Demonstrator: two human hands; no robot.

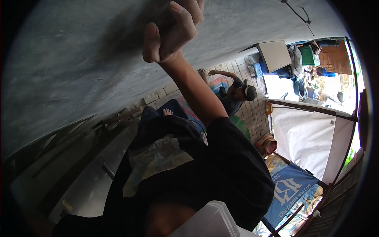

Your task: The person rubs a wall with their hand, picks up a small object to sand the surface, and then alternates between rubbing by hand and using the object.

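My right hand (pixel 172 31) reaches up to the top of the view, close against a grey cement wall (pixel 90 79). Its fingers are bent, with the thumb apart from them and nothing visible between. The upper fingers run out of the frame, and a dark shadow falls on the wall beside the hand. Below hangs my black T-shirt (pixel 221 166) with a faded print. My left hand is out of sight; only the left sleeve (pixel 83 225) shows at the lower edge. A translucent white plastic piece (pixel 213 221) juts into the bottom, beside a blurred patch of skin.
Another person (pixel 237 94) in a dark cap sits on the paved floor (pixel 252 118) beyond my arm. A sack (pixel 267 145) stands nearby. White sheeting (pixel 304 138) and a blue banner (pixel 288 193) hang at the right. Wires (pixel 300 14) stick out of the wall.
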